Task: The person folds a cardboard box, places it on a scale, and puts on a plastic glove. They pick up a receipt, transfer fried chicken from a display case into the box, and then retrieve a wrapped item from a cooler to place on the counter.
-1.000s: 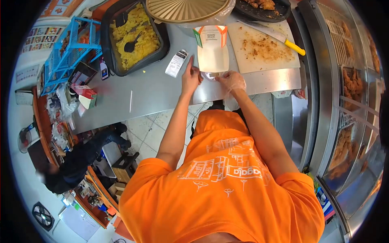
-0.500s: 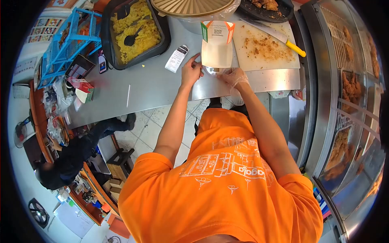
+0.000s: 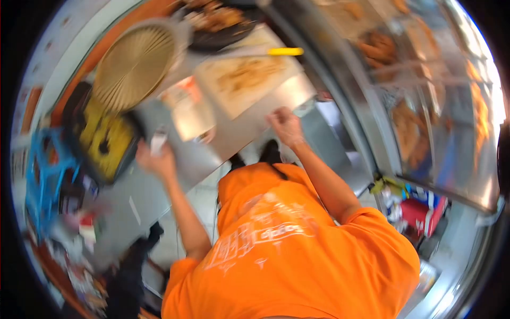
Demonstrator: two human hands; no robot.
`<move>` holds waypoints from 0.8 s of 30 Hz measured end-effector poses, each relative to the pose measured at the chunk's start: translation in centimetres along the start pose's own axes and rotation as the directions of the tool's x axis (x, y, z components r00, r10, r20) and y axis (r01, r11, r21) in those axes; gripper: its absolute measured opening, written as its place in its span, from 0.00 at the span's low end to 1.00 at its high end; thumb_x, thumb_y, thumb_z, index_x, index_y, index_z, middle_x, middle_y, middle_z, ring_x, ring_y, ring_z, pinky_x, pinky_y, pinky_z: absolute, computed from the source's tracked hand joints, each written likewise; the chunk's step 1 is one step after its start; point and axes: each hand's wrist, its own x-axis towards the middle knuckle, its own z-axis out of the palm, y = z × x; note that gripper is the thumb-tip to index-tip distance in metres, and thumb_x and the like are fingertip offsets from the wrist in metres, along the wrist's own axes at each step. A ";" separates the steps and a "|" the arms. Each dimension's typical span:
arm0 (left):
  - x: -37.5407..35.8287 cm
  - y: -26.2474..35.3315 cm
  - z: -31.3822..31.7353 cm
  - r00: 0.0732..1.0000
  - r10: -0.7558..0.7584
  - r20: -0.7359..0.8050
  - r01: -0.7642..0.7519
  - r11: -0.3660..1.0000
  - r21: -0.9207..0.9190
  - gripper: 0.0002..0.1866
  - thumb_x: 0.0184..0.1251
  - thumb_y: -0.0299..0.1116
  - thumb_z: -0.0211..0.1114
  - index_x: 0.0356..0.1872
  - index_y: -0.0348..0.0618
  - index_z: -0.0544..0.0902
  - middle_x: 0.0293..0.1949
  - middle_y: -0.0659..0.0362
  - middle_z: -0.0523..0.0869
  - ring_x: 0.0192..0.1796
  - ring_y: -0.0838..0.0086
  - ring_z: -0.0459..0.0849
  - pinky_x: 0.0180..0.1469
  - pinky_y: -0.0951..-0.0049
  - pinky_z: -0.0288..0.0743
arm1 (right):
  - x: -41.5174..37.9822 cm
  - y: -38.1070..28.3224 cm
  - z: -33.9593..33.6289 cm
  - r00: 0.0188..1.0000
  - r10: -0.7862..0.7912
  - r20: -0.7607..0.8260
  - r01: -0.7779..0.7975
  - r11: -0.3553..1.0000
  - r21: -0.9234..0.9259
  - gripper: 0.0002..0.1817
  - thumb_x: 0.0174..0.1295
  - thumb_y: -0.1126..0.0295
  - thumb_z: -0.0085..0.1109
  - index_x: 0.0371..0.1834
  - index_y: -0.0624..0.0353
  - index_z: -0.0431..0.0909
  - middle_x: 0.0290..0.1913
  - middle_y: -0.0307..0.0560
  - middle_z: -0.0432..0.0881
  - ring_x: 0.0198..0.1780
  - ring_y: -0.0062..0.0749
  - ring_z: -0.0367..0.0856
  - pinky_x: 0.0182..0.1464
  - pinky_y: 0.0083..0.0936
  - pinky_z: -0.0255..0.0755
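My left hand (image 3: 158, 161) is at the lower end of a small white printed slip (image 3: 159, 140), like a receipt. Motion blur hides whether its fingers grip the slip or only lie around it. A paper food box (image 3: 192, 114) with a printed upper part rests on the steel counter (image 3: 149, 199), to the right of the slip. My right hand (image 3: 287, 126) is raised near the counter's right edge, apart from the box, its fingers curled in. What it holds, if anything, does not show.
A black tray of yellow food (image 3: 106, 139) lies left, below a ribbed gold lid (image 3: 135, 64). A cutting board (image 3: 234, 101) with crumbs and a yellow-handled knife (image 3: 286, 51) lies behind. Glass cabinets of fried food (image 3: 406, 125) stand right. Someone in dark clothes (image 3: 127, 271) is lower left.
The view has swung round to the right. My left hand has gone from beside the box to the slip. My right hand has left the box and moved right.
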 end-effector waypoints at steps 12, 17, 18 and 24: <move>5.3 -1.5 -8.3 0.912 -0.400 0.089 0.409 0.895 -0.175 0.22 0.68 0.42 0.69 0.52 0.33 0.82 0.43 0.47 0.87 0.40 0.65 0.87 0.45 0.65 0.80 | -10.6 18.1 -48.0 -0.570 0.095 -0.816 -0.550 0.695 0.464 0.41 0.69 0.38 0.41 0.62 0.72 0.70 0.57 0.72 0.76 0.59 0.63 0.76 0.58 0.57 0.72; 7.3 15.3 -10.3 0.799 -0.406 0.444 0.566 0.259 -0.783 0.26 0.77 0.40 0.56 0.68 0.34 0.68 0.59 0.44 0.80 0.55 0.56 0.81 0.58 0.60 0.78 | -8.8 19.9 -49.9 -0.669 0.094 -0.737 -0.432 0.757 0.489 0.43 0.70 0.37 0.40 0.69 0.71 0.56 0.57 0.72 0.70 0.57 0.65 0.76 0.57 0.58 0.74; 6.9 18.4 -10.2 0.753 -0.159 0.639 0.643 -0.034 -0.765 0.27 0.78 0.42 0.50 0.70 0.36 0.65 0.62 0.45 0.78 0.56 0.56 0.81 0.60 0.57 0.76 | -8.1 20.2 -50.3 -0.660 0.084 -0.746 -0.456 0.744 0.488 0.43 0.69 0.37 0.40 0.69 0.71 0.56 0.58 0.72 0.70 0.57 0.66 0.76 0.56 0.58 0.75; 4.7 33.5 -8.2 0.425 0.362 0.830 0.888 -0.344 -0.305 0.26 0.78 0.43 0.49 0.71 0.39 0.66 0.66 0.48 0.76 0.61 0.49 0.80 0.62 0.47 0.76 | -4.9 19.4 -49.0 -0.535 -0.029 -0.844 -0.505 0.812 0.292 0.43 0.69 0.38 0.43 0.68 0.71 0.57 0.60 0.73 0.68 0.58 0.67 0.75 0.56 0.57 0.75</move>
